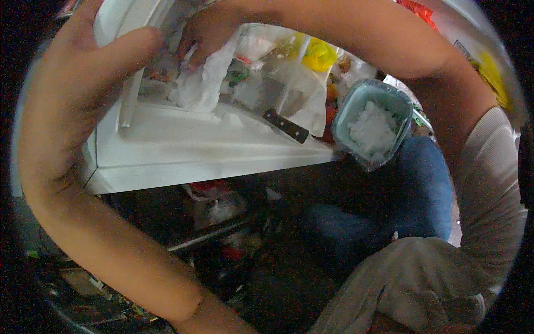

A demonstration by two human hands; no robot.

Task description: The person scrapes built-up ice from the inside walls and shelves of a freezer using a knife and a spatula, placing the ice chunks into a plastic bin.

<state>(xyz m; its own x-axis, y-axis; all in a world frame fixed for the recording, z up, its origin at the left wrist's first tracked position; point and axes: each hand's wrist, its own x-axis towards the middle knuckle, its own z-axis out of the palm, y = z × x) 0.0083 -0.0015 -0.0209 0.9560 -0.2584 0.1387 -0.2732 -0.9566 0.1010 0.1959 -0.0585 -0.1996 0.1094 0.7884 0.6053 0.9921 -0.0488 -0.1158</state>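
At the upper left my left hand [92, 50] spreads its thumb beside the white frame of a freezer compartment; its fingertips run out of view. My right arm reaches across the top, and my right hand [203, 36] curls its fingers around the upper part of a white slab of ice [203, 83] in the compartment. Its grip is partly dark and blurred. A cleaver [286, 126] with a black riveted handle lies near the front lip, its broad grey blade pointing inward. To the right stands a pale green tub [340, 114] with crushed white frost [374, 131] in it.
Frosted bags and a yellow plastic bundle [320, 54] fill the compartment behind the cleaver. The white freezer edge [217, 156] runs across the middle. Below it are a dark bar [214, 231] and bagged items in shadow. My knees in trousers [400, 278] are at the lower right.
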